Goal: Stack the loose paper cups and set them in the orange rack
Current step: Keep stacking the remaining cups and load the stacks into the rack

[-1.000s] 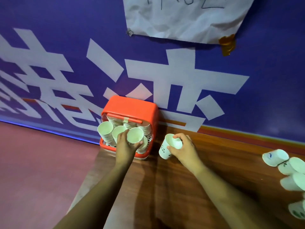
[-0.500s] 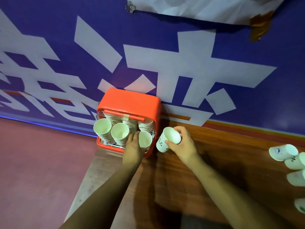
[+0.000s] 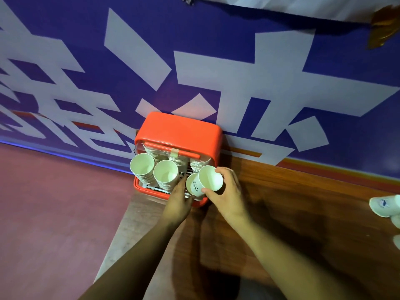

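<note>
The orange rack (image 3: 181, 131) stands on the table's far left corner against the wall, with two tall cup stacks (image 3: 151, 172) in its front row and more behind. My right hand (image 3: 227, 193) grips a white paper cup (image 3: 208, 178) by its rim and side, its base going into the mouth of a short stack (image 3: 190, 184) at the rack's front right. My left hand (image 3: 178, 200) steadies that short stack from the left, fingers against its side.
Several loose cups (image 3: 384, 205) lie on their sides at the table's right edge. The wooden table (image 3: 281, 213) ends just left of the rack, with red floor (image 3: 54, 213) below. A blue banner wall (image 3: 216, 72) rises directly behind the rack.
My right hand has carried its cup left from beside the rack onto the short front-right stack. My left hand stays at that stack. The camera has moved closer.
</note>
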